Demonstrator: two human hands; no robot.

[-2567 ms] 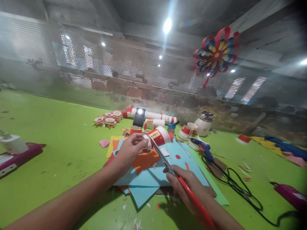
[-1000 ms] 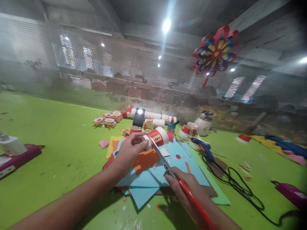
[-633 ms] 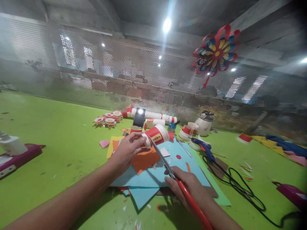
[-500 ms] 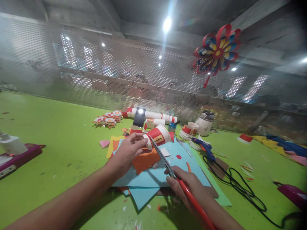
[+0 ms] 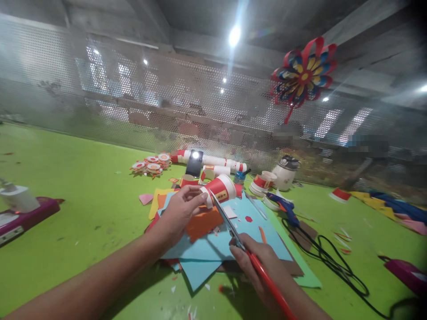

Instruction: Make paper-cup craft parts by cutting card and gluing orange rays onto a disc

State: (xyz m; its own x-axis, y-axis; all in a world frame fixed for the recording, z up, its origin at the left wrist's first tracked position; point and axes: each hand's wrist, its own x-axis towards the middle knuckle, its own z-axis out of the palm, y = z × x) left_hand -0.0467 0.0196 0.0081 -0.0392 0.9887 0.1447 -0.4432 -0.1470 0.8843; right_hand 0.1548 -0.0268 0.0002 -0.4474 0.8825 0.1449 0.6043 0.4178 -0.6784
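Observation:
My left hand [image 5: 182,211] grips a red and white paper cup [image 5: 223,187] near its base, and the cup lies on its side in the air. In my right hand [image 5: 256,255] is a pair of scissors [image 5: 270,282] with red handles. The blades point up and left, and their tips lie against the cup's side near my left fingers. Whether they cut into the wall I cannot tell. Beneath both hands spreads a stack of coloured paper, with a light blue sheet [image 5: 213,246] on top and an orange piece [image 5: 203,224] on it.
A blue glue gun [image 5: 285,206] with a looped black cord [image 5: 328,253] lies at right. Behind the cup are a phone [image 5: 194,163], stacked cups [image 5: 262,182] and a white kettle-like jug [image 5: 285,172]. A purple power strip [image 5: 40,213] sits at left. Paper scraps litter the green table [image 5: 83,178].
The scissors' tips have shifted slightly to the right along the cup. Both hands otherwise keep nearly the same place, and the view has moved a little.

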